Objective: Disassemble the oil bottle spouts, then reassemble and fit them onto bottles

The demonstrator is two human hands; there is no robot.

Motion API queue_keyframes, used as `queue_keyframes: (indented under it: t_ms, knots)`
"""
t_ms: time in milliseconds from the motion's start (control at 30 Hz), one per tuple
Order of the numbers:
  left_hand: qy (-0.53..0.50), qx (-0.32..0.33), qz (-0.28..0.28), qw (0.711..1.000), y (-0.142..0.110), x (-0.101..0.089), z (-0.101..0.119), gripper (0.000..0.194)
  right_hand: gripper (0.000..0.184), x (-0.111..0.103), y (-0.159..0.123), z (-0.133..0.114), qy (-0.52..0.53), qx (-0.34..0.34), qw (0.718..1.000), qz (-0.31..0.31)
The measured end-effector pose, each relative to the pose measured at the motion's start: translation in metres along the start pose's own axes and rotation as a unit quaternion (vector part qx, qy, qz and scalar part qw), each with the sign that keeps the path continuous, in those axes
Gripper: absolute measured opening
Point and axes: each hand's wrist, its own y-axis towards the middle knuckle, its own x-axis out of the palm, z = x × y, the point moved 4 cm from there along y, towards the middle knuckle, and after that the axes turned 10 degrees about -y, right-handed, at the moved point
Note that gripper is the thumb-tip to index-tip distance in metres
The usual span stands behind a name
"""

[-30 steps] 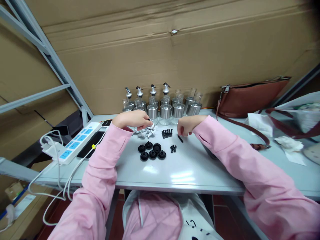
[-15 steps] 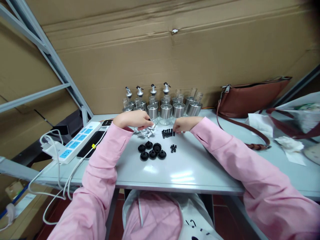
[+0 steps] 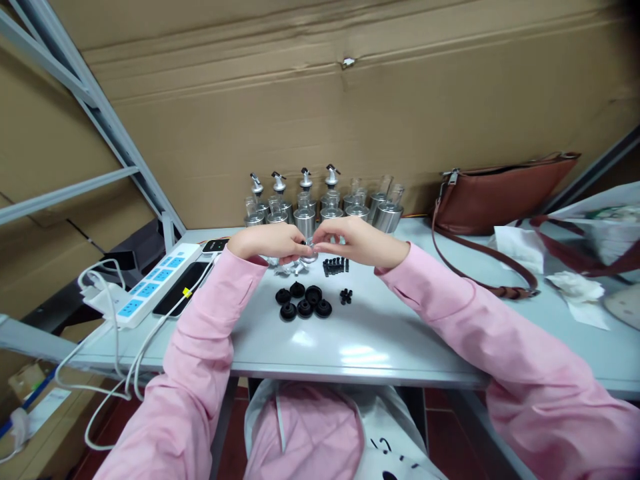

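Observation:
My left hand [image 3: 280, 242] is closed in a pinch over the middle of the table. Between its fingertips is a small silver pourer spout [image 3: 311, 252], mostly covered by the fingers. From the right, my right hand [image 3: 350, 239] curves in with thumb and fingers closed around the same spout. Beneath the left hand lies a loose pile of silver pourer spouts [image 3: 295, 268]. Just below the right hand lies a row of black stick-like pieces [image 3: 336, 267]. Nearer me are several black ribbed stoppers [image 3: 305, 307] and a cluster of tiny black caps [image 3: 346, 296].
Glass-and-steel bottles [image 3: 304, 217] stand along the cardboard wall, some topped with pourers [image 3: 332, 175]. On the left are a power strip [image 3: 159, 283], a dark phone [image 3: 181, 288] and white cables. A brown bag [image 3: 505, 197] and crumpled tissues [image 3: 577, 288] lie right.
My right hand laid a black stick-like piece at the row's right end, let go and moved left to the spout. My left hand stayed almost in place, holding the spout.

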Motion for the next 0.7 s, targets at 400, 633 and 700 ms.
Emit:
queue_keyframes:
  t_ms: [400, 633, 700]
  knots:
    - [-0.029, 0.062, 0.057, 0.996, -0.004, -0.006, 0.003, 0.042, 0.012, -0.007, -0.002, 0.003, 0.073, -0.006, 0.994, 0.085]
    - [-0.120, 0.141, -0.002, 0.983, -0.002, -0.005, 0.006, 0.032, 0.015, -0.010, -0.002, 0.004, 0.059, -0.029, 0.990, 0.123]
    - [-0.092, 0.112, 0.037, 0.989, -0.003, -0.007, 0.007, 0.029, 0.015, -0.011, -0.003, 0.004, 0.041, -0.020, 0.991, 0.128]
